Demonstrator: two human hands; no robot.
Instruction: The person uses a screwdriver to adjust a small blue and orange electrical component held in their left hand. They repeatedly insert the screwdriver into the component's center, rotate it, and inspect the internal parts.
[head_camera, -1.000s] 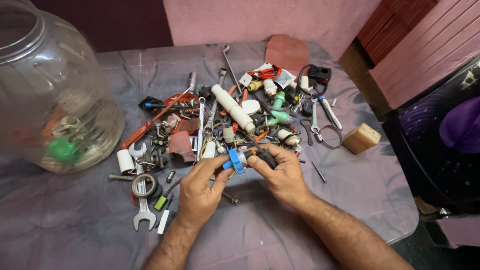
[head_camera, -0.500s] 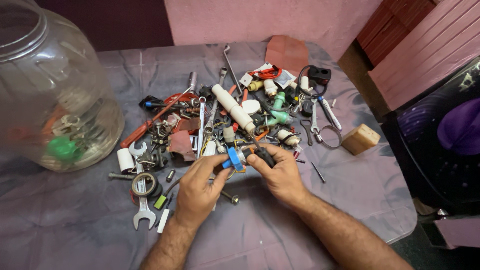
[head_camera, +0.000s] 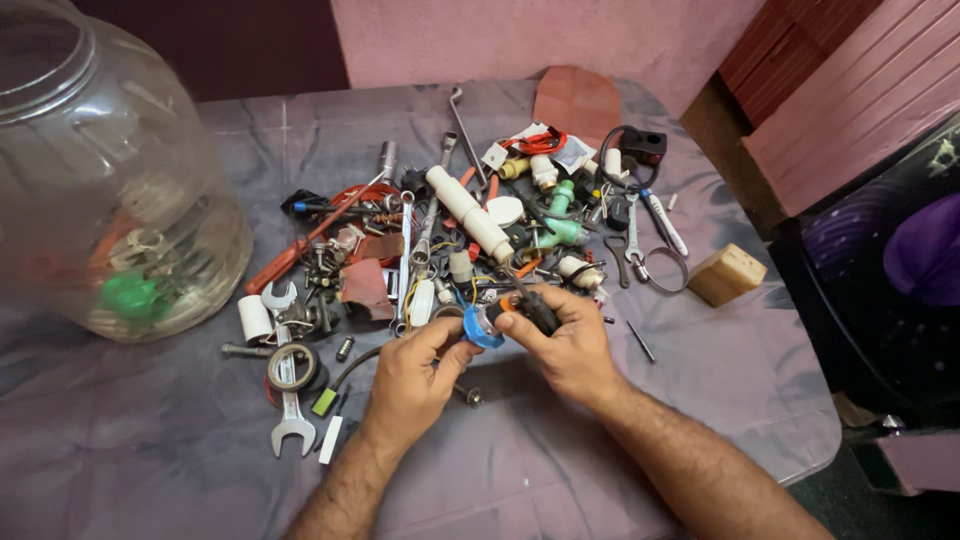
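Observation:
My left hand and my right hand meet just above the table, in front of a heap of small hardware. The left fingers pinch a small blue round part. The right fingers wrap a dark, black piece with an orange bit showing, and it butts against the blue part. Whether the two pieces are joined is hidden by my fingers. Right behind my hands lie a white plastic tube, spanners and green fittings.
A big clear plastic jar holding some items stands at the left. A wooden block lies at the right, an open-end spanner and a tape roll near my left forearm. The grey cloth-covered table ends at the right.
Both hands have stayed together over the same spot, turning the blue and black pieces slightly. The heap and the jar have not moved.

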